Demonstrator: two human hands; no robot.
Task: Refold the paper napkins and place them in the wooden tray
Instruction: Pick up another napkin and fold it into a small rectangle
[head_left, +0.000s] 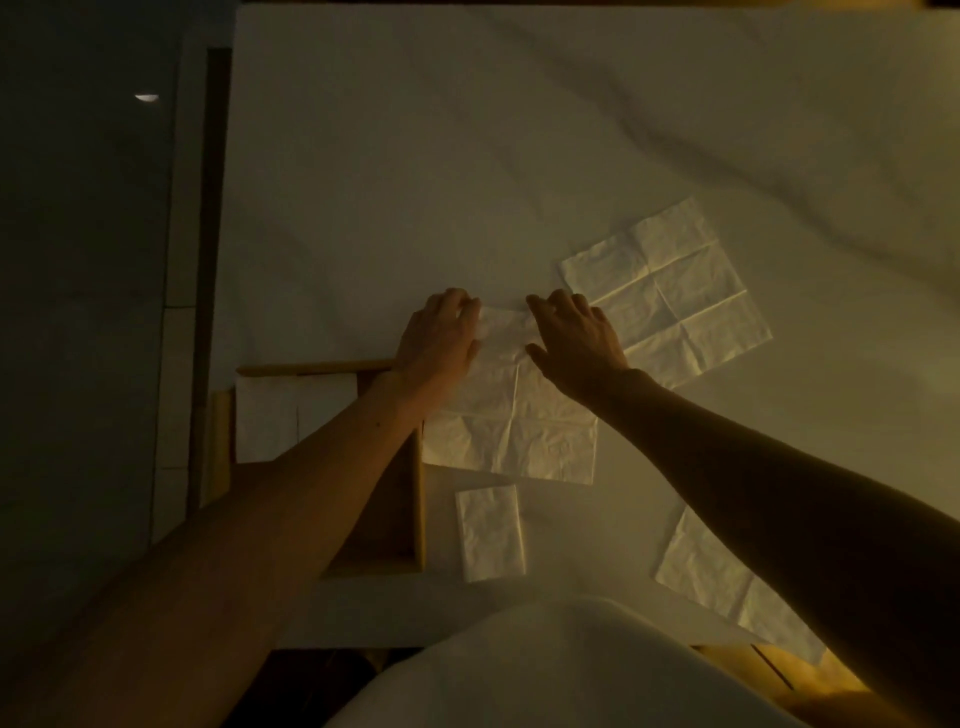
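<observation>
- Head camera looks down in dim, yellowish light on a white cloth (467, 156) that covers the work surface.
- An unfolded napkin (514, 421) lies flat in the middle, its crease lines dividing it into panels.
- Left hand (439, 338) rests palm down on the far left part of this napkin, fingers curled at its far edge; whether they pinch the paper or only press it I cannot tell.
- Right hand (576, 335) lies on the far right part of the same napkin with fingers spread and flat, gripping nothing.
- Both forearms reach in from the near edge; the left one crosses over the wooden tray (418, 499).
- That tray sits to the left of the napkin, touching its left edge, and holds a folded white napkin (270, 421) in its far left part.
- A small folded napkin (491, 532) lies on the cloth just right of the tray, nearer than the one under the hands.
- A second open napkin (670, 291) lies beyond and to the right, its near left corner partly hidden by the right hand.
- A third open napkin (711, 577) lies near right, partly hidden under the right forearm.
</observation>
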